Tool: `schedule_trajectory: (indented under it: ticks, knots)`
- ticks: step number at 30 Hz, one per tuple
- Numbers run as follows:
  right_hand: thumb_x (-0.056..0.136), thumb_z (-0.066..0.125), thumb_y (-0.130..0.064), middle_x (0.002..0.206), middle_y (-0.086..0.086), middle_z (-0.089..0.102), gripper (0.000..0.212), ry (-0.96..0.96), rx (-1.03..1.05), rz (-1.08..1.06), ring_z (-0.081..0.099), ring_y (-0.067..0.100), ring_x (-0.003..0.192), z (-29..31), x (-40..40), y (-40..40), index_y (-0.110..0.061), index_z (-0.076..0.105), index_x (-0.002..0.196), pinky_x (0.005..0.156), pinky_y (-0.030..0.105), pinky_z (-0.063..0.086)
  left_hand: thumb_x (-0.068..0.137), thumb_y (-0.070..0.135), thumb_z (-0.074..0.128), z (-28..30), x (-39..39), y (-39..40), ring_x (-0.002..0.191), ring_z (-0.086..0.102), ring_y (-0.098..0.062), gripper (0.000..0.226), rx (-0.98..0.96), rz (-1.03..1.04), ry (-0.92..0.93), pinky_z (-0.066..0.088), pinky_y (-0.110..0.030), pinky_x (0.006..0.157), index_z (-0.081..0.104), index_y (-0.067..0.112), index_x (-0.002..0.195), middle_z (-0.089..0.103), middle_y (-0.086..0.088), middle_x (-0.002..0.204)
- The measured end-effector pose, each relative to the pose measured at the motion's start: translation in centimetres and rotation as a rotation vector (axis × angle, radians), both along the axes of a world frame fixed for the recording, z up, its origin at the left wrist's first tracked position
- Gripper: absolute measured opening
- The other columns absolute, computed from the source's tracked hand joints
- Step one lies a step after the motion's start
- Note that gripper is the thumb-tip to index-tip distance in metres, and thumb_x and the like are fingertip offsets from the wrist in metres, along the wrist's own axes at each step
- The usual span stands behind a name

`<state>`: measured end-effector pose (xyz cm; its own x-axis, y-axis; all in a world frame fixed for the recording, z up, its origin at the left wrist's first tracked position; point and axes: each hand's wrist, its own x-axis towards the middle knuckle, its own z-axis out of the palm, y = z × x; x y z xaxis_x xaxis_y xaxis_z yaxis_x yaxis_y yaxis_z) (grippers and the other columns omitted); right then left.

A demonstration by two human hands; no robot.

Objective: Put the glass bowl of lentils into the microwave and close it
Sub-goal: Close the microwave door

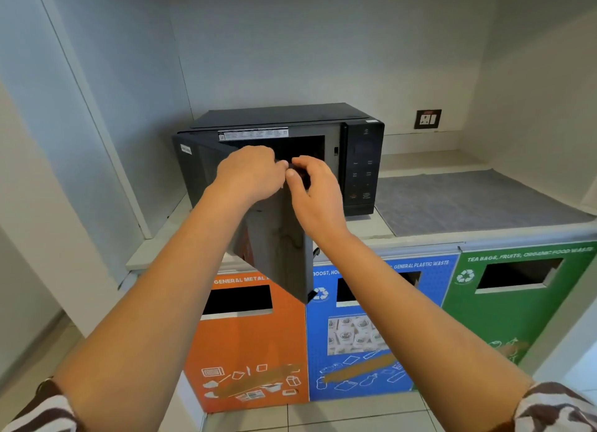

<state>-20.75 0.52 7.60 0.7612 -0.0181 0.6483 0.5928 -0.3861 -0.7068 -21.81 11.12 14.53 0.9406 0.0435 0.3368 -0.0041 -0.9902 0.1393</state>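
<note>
Two hands are raised at the open front of one black microwave [290, 131], whose door [274, 238] stands swung out toward the viewer. The left hand [250, 173] is curled over the door's top edge; the right hand [311, 186] is pinched at the same edge with thumb and fingers nearly closed, though what, if anything, either hand actually holds cannot be told. The glass bowl of lentils is not visible; whether it sits inside the dark cavity, behind the hands and door, cannot be confirmed. Risks, as judged: closing the door on fingers bunched at its edge; swinging it shut on a bowl not pushed fully in, which could knock glass and spill lentils; closing an empty oven if the bowl is elsewhere. Count: one counter [365, 228], one grey mat [468, 202], one wall socket [427, 119], three waste bins, orange [245, 344], blue [361, 383], green [517, 312].
</note>
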Motion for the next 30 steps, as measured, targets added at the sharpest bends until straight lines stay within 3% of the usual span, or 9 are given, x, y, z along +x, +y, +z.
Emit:
schedule_trajectory:
  ticks: [4,9,15,23,30]
  knots:
    - [0.092,0.049,-0.028,0.133,0.005,0.055,0.037,-0.035,-0.282,-0.228,0.041,0.021,0.128,0.5,2.1,-2.0,-0.015,0.056,0.126,0.105,0.038,0.034,0.096,0.036,0.041,-1.0,1.5,-0.6,0.122,0.049,-0.032,0.045,0.021,-0.090,0.063,0.044,-0.043,0.095,0.044,0.015,0.135,0.052,-0.012,0.135]
    - [0.092,0.048,-0.029,0.136,0.004,0.051,0.036,-0.100,-0.568,-0.423,0.035,0.024,0.130,1.4,4.2,-4.0,-0.019,0.056,0.127,0.101,0.039,0.030,0.093,0.032,0.050,-2.2,3.4,-1.8,0.144,0.019,-0.030,0.069,0.079,-0.133,0.075,0.024,-0.054,0.112,0.014,0.018,0.151,0.017,-0.008,0.159]
    - [0.093,0.049,-0.024,0.126,0.007,0.055,0.033,-0.126,-0.775,-0.494,0.039,0.027,0.123,2.5,6.2,-5.1,-0.016,0.057,0.124,0.096,0.040,0.031,0.093,0.027,0.053,-3.0,5.9,-3.6,0.147,0.007,-0.033,0.074,0.130,-0.080,0.017,0.014,-0.057,0.115,0.008,0.017,0.151,0.011,-0.011,0.160]
    - [0.093,0.047,-0.021,0.126,0.008,0.056,0.031,-0.110,-0.880,-0.503,0.042,0.029,0.123,3.3,9.6,-6.5,-0.015,0.056,0.123,0.097,0.042,0.031,0.093,0.028,0.053,-4.0,8.8,-5.0,0.148,0.002,-0.033,0.079,0.138,-0.072,-0.016,0.012,-0.057,0.115,0.001,0.020,0.152,0.004,-0.013,0.161]
    - [0.092,0.050,-0.019,0.128,0.009,0.056,0.034,-0.058,-0.881,-0.505,0.043,0.030,0.123,3.2,14.7,-7.5,-0.015,0.054,0.125,0.101,0.044,0.032,0.090,0.032,0.056,-3.8,13.1,-4.8,0.147,0.009,-0.031,0.076,0.119,-0.133,-0.054,0.010,-0.060,0.114,0.011,0.022,0.151,0.013,-0.009,0.160]
